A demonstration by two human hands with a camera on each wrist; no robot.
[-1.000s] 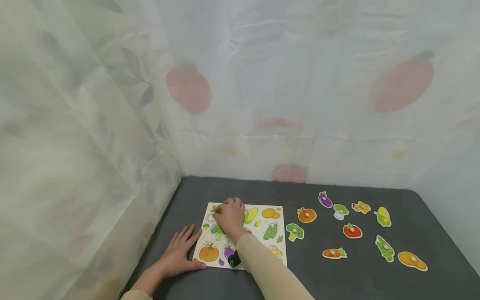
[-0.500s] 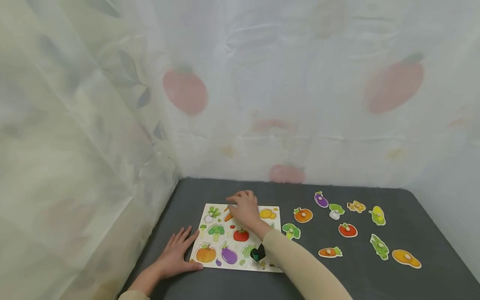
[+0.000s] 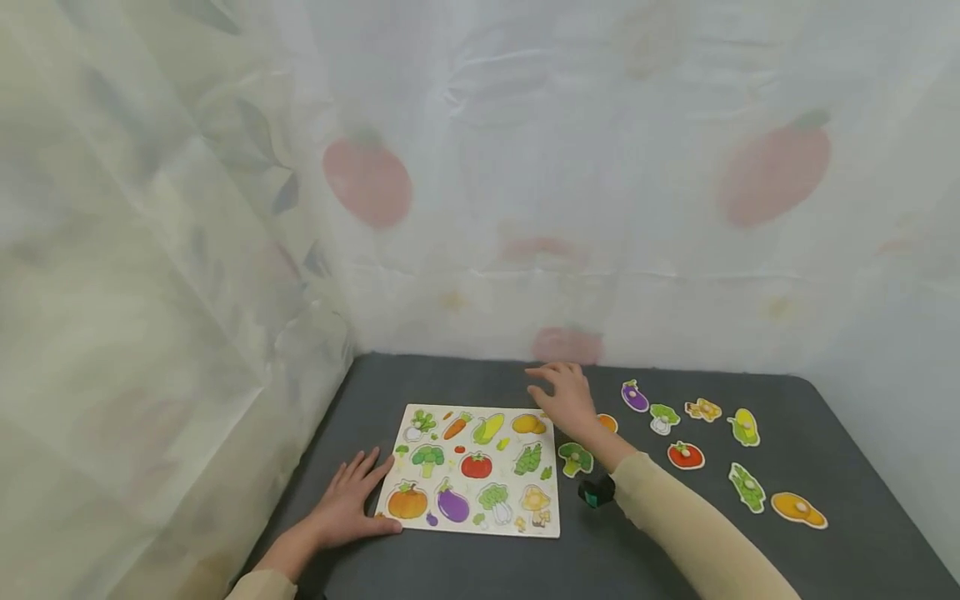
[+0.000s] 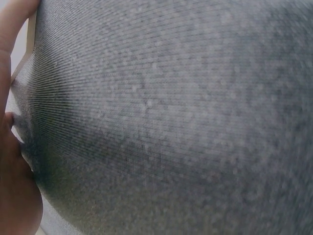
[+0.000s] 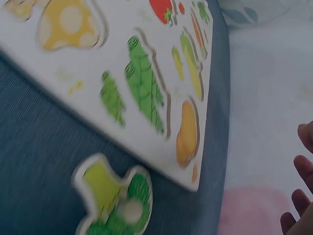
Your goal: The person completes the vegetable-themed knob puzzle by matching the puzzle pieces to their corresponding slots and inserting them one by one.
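Observation:
A white puzzle board (image 3: 510, 500) with vegetable pictures and cut-out recesses lies on the dark table. My left hand (image 3: 348, 504) rests flat at its left side, fingers spread, the thumb touching the near left corner. My right hand (image 3: 567, 402) hovers off the far right corner with nothing in its fingers; fingertips (image 5: 304, 169) show at the right wrist view's edge. Nearest to it are the pumpkin piece (image 3: 607, 423), partly hidden by the wrist, and the broccoli piece (image 3: 575, 459). A turnip (image 3: 420, 425) shows at the board's far left; whether a piece fills it I cannot tell.
More knobbed pieces lie to the right: eggplant (image 3: 634, 396), bok choy (image 3: 663, 419), mushroom (image 3: 703, 409), corn (image 3: 744, 427), tomato (image 3: 686, 455), pea pods (image 3: 747, 487) and potato (image 3: 799, 509). Patterned white curtain (image 3: 562, 208) hangs behind and on the left.
My right hand has left the turnip spot and moved right across the board, past its far right corner. The forearm now covers where the carrot piece lay. My left hand stays at the board's edge.

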